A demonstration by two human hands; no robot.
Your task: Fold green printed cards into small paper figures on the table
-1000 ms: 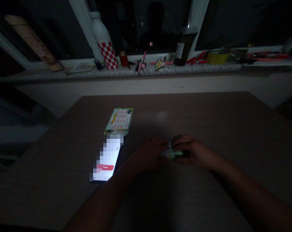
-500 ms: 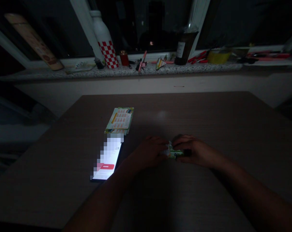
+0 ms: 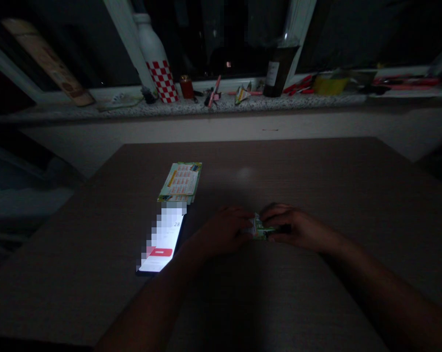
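Note:
A small green and white printed paper [image 3: 258,228] lies low on the table between my two hands, partly covered by them. My left hand [image 3: 226,229] closes its fingers on the left part of it. My right hand [image 3: 296,227] holds the right part, with thumb and fingers curved around it. A dark patch shows inside the right hand's grip; I cannot tell whether it is an object or shadow. Further left lies a stack of printed cards [image 3: 182,182] with green edges. Just below it is a phone [image 3: 165,244] with a lit screen, partly pixelated, beside my left forearm.
The brown table [image 3: 316,171] ends at a wall under a stone windowsill [image 3: 133,110]. On the sill stand a white bottle with red checks [image 3: 164,80], a red jar [image 3: 186,87], a dark cup [image 3: 277,71], a tall tube [image 3: 48,63] and several pens. The room is dim.
The green part of the paper at my right fingers looks flatter and narrower than before. Both hands stay in nearly the same place, and the view has shifted slightly.

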